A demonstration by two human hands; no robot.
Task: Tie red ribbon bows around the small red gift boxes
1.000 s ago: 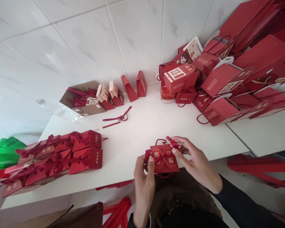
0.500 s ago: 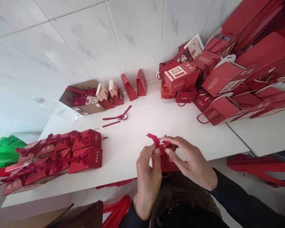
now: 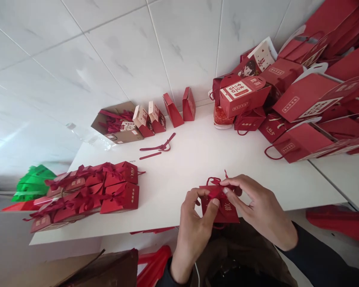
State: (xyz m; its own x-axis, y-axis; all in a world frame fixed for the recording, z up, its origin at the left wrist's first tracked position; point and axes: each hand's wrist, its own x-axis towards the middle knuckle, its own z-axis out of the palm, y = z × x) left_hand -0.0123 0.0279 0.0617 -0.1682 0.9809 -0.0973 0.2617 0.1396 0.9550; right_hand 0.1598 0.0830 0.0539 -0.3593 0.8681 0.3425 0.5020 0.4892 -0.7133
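A small red gift box (image 3: 224,209) with gold characters sits at the near edge of the white table (image 3: 185,167), in front of me. My left hand (image 3: 196,227) pinches the red ribbon (image 3: 217,191) on top of the box between thumb and forefinger. My right hand (image 3: 257,207) pinches the same ribbon from the right side, its fingers curled over the box's top. Both hands are closed on the ribbon.
Rows of finished red boxes with ribbons (image 3: 89,191) lie at the left. A brown carton of ribbons (image 3: 116,125), small standing boxes (image 3: 155,117) and loose ribbons (image 3: 158,147) are at the back. A heap of red gift bags (image 3: 296,99) fills the right. A green bag (image 3: 32,183) sits far left.
The hands have gone from holding the box's flaps to pinching the ribbon together over its top. The camera has shifted, so everything sits a little further right.
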